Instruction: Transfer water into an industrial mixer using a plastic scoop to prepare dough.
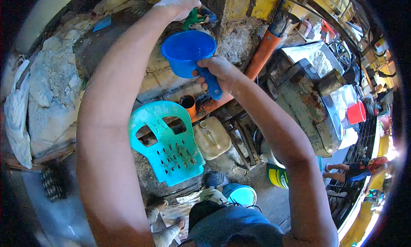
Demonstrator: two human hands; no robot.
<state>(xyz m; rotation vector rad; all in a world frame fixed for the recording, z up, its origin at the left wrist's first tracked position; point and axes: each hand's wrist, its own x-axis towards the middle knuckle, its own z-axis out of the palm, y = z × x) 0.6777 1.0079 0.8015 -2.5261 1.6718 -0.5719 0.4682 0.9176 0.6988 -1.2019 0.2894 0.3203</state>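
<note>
A blue plastic dipper (188,48) hangs in the air below a green water tap (191,20). My right hand (218,75) is wrapped around the dipper's handle, which points down towards me. The bowl faces upward, with what looks like water inside. Stretched up to the top of the view, my left hand (180,6) is closed at the tap. Its fingertips are partly hidden behind the back of the hand.
An orange pipe (262,54) slants along the wall. Below lie a turquoise plastic chair (169,140), a dirty jerrycan (212,138) and a light-blue bucket (239,194). At the right stands a worn metal machine (306,105). Another person (357,168) is farther off.
</note>
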